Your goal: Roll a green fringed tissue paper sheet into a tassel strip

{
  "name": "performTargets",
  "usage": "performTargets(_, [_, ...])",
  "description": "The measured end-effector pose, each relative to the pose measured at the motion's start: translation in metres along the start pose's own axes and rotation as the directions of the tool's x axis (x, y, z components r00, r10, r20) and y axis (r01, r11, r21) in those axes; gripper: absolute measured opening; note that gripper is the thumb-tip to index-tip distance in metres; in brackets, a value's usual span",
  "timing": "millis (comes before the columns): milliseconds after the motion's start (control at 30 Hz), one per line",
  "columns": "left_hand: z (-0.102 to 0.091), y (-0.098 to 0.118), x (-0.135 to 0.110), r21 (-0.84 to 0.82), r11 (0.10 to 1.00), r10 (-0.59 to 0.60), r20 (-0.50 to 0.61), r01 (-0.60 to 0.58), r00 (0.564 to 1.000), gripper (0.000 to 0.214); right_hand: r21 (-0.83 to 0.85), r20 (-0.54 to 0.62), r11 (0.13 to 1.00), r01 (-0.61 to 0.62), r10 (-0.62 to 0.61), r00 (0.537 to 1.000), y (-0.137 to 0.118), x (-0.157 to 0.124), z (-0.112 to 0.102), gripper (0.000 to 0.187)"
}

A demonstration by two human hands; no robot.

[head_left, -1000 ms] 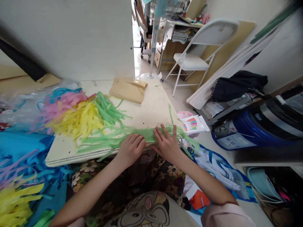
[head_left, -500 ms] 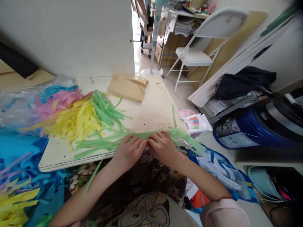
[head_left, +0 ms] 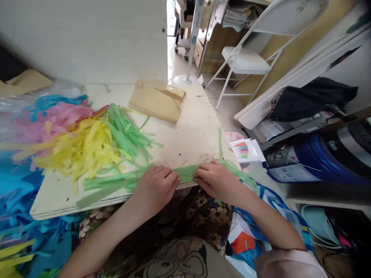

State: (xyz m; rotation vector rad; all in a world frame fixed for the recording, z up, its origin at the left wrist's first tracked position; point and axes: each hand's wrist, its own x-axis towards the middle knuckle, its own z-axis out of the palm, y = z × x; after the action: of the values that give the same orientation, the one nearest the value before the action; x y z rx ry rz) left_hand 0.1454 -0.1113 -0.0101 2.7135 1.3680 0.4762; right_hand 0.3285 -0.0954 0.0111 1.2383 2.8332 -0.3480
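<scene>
- Rests left hand (head_left: 153,189) on green band (head_left: 184,173), with fingers drawn together and curled over it.
- Curls right hand (head_left: 218,179) over the same band, a little apart from the left.
- Cannot tell whether either thumb pinches the band from below.
- Lies along the front edge of pale table (head_left: 197,139), with fringed strips beyond both hands.
- Past the left hand, on the table: yellow strips (head_left: 89,146) between pink strips (head_left: 60,117) and green bunch (head_left: 124,129).
- Farther back: brown envelope (head_left: 158,101).

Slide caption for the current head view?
Left hand and right hand on a green band at the near edge of the table, yellow strips to the left, brown paper farther back.
</scene>
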Motion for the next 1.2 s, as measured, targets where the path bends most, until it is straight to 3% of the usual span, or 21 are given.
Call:
performTargets(267, [-0.003,0.002,-0.002,0.007,0.998,-0.063,0.007,0.063,0.998,0.021,-0.022,0.159,0.995,0.095,-0.090,0.983,0.008,0.003,-0.012,0.019])
performTargets(533, [-0.002,0.006,-0.005,0.053,0.997,-0.049,-0.055,0.052,0.997,0.021,0.094,0.071,0.988,0.125,-0.132,0.989,-0.012,0.024,0.001,0.014])
performTargets(800, [-0.001,0.006,-0.004,0.147,0.987,-0.052,-0.112,0.069,0.992,0.021,0.239,0.173,0.971,0.002,-0.045,0.984,-0.005,0.029,-0.010,0.013])
performTargets(1200, [-0.004,0.004,0.008,0.284,0.950,-0.119,-0.064,0.132,0.991,0.021,0.158,0.290,0.975,-0.155,0.104,0.951,0.018,0.009,-0.019,0.017])
